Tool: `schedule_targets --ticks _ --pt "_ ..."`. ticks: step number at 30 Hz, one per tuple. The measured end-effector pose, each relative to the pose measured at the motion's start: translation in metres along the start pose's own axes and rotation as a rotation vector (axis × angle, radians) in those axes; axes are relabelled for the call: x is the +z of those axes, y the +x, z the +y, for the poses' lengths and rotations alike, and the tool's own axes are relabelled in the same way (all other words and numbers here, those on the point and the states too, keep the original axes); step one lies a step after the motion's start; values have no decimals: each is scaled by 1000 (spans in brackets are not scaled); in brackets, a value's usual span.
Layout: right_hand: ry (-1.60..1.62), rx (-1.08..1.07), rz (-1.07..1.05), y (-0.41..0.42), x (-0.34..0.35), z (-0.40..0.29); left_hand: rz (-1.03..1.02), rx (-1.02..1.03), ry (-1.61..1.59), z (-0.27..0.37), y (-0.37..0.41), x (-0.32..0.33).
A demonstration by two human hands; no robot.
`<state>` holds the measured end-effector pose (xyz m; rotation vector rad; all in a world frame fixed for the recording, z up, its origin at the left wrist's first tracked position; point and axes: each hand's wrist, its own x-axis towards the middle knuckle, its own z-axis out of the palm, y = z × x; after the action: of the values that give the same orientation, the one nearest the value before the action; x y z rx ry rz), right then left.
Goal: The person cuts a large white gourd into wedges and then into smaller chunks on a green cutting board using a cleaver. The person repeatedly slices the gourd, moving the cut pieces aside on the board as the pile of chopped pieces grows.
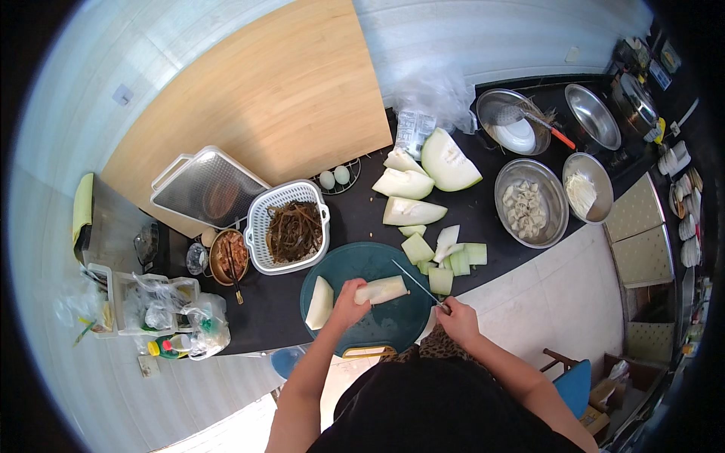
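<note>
On a round dark-green cutting board (391, 334), my left hand (349, 306) grips a peeled wedge of winter melon (385, 290). My right hand (457, 318) holds a kitchen knife (417, 281) by its handle, its blade seen nearly edge-on just right of the wedge's end. Whether blade and melon touch is hard to tell. Another pale melon wedge (320, 304) lies at the board's left side. Beyond the board's right edge are cut-off pieces of green rind (440, 280). Larger melon wedges (415, 212) and a big unpeeled chunk (448, 160) rest farther back on the dark counter.
A white colander basket (255, 249) holds kelp strips. Left of it stands a bowl of chopped meat (227, 255) with chopsticks. Two eggs (334, 178) sit in a wire rack. Metal bowls (558, 240) hold pale pieces and enoki-like mushrooms (580, 193). A wooden board (272, 96) leans behind.
</note>
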<state>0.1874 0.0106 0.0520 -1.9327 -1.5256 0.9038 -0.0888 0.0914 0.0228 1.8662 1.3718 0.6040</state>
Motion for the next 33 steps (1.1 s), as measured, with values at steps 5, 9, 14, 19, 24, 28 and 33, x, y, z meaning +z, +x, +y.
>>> schedule_targets --ticks 5,9,14,19,24,28,33 --pt "-21 -51 -68 -7 2 -13 221 -340 -256 -1 -28 37" --pt "-67 -107 -168 -15 0 -27 402 -273 -122 22 -31 50" --pt "-52 -129 -200 -24 3 -34 461 -314 -126 33 -37 63" --pt "-78 -95 -247 -29 0 -39 489 -324 -118 37 -42 68" --pt "-120 -36 -321 -33 -10 -48 510 -307 -109 40 -43 70" --pt "-174 -109 -316 -36 -7 -47 515 -310 -96 43 -44 71" --pt "-212 -137 -341 -35 -4 -49 507 -315 -99 48 -45 72"
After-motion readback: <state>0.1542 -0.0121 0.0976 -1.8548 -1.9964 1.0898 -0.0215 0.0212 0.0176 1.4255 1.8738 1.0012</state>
